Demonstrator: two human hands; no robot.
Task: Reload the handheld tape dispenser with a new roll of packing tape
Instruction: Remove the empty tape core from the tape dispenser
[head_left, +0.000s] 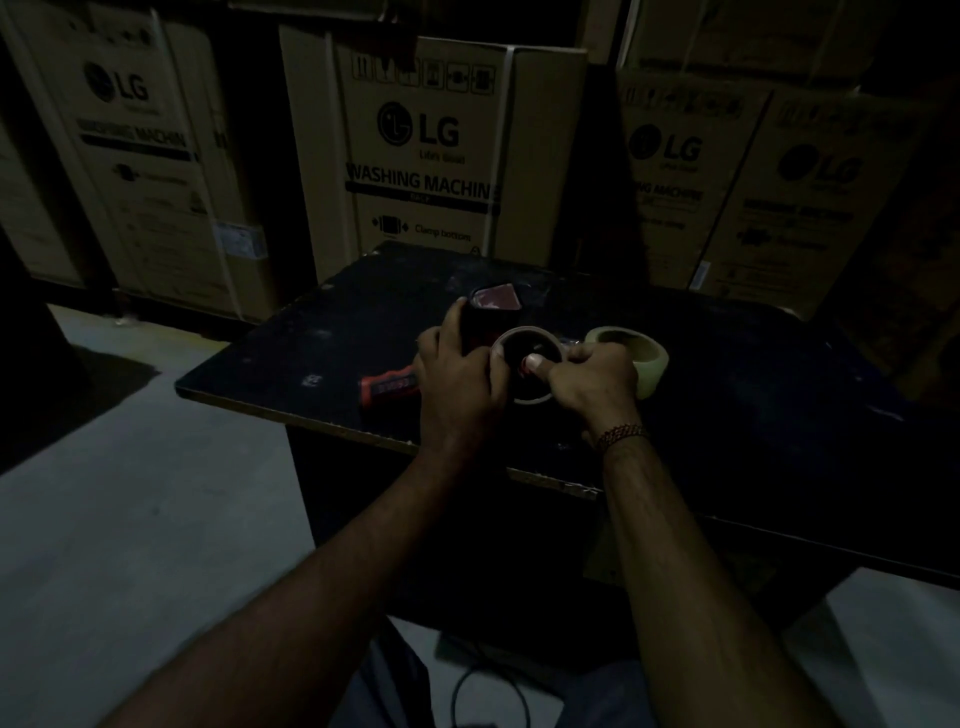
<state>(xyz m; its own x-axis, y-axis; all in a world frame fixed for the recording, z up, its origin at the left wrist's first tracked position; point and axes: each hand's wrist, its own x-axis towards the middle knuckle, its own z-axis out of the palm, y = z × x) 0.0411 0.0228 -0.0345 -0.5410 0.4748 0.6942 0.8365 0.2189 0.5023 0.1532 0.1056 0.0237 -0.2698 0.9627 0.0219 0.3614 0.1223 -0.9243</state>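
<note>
The tape dispenser (493, 306) lies on the dark table (291, 353), its red and black handle (387, 387) sticking out to the left. My left hand (457, 374) holds the dispenser's body. A thin pale ring, a tape core (524, 340), sits on the dispenser's hub, and my right hand (592, 384) pinches its rim with the thumb inside. A full roll of pale packing tape (644, 364) lies on the table just right of my right hand.
Tall cardboard washing machine boxes (431, 156) stand close behind the table. The table's front edge (363, 431) runs under my wrists. A dark cable (488, 680) lies on the pale floor below. The room is dim.
</note>
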